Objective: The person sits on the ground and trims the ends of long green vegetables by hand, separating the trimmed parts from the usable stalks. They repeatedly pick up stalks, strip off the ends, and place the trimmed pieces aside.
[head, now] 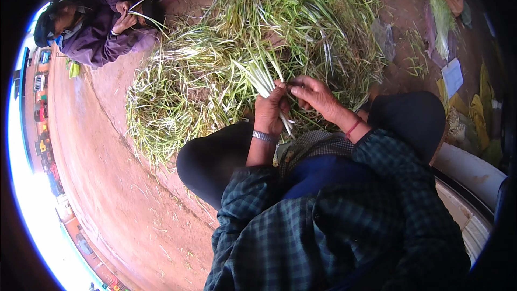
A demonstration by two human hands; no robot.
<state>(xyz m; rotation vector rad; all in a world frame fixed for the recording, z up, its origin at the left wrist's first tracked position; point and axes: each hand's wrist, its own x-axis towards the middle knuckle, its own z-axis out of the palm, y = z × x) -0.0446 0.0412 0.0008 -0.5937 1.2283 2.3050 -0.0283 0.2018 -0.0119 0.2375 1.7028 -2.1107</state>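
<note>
In front of my lap, my left hand (270, 107) is closed around a bunch of slender white-stemmed greens (259, 76), which look like scallions or garlic chives. Their pale upper lengths fan out beyond the thumb, and the white lower ends (287, 123) stick out below the palm. My right hand (315, 93) has its fingers bent, with thumb and fingertips close beside the left thumb at the bunch. Whether a stalk or leaf is pinched there is too small to tell. Beneath and beyond both hands spreads a heap of loose green and yellowed leaves (181, 89).
Across the heap, a seated person (101, 24) in a purple jacket handles long stalks (151, 20). At right, a bundle of pale greens (442, 24) lies on cloth near a white sheet (452, 76) and a clear plastic bag (383, 38). A white container (468, 173) stands beside my right knee.
</note>
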